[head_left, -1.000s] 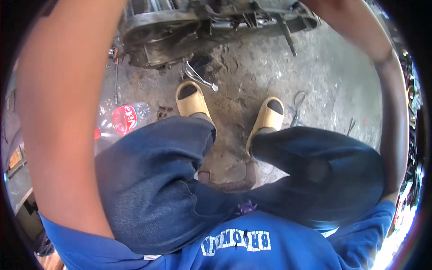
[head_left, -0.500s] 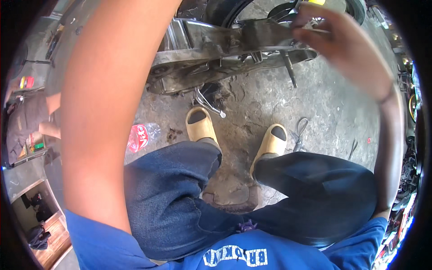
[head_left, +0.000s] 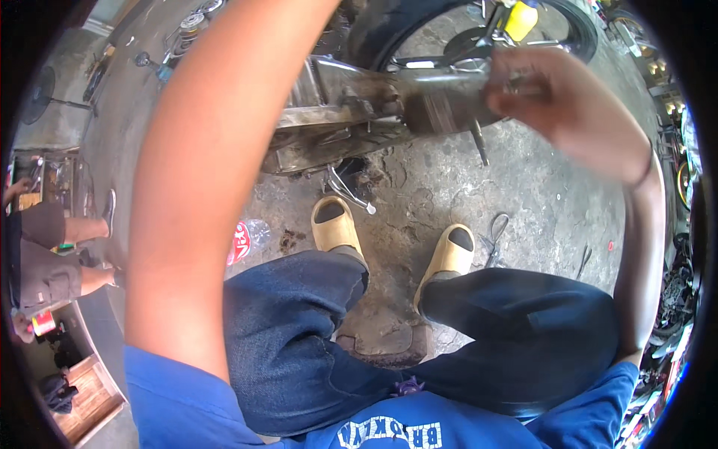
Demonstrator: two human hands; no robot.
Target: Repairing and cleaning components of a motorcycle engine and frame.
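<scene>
grip's a blur so can't tell if the right hand is clamped on the engine casing, left hand's out of view

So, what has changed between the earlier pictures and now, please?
The view swung upward, bringing the wheel and more of the right hand into sight at the metal casing; the hand's grip is unclear. The left hand stays unseen; the sandals and plastic bottle stayed put.

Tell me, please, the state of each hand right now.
Left hand: out of view past the top edge.
Right hand: partly curled, blurred, at the right end of the long grey metal casing; grip cannot be told.
</scene>
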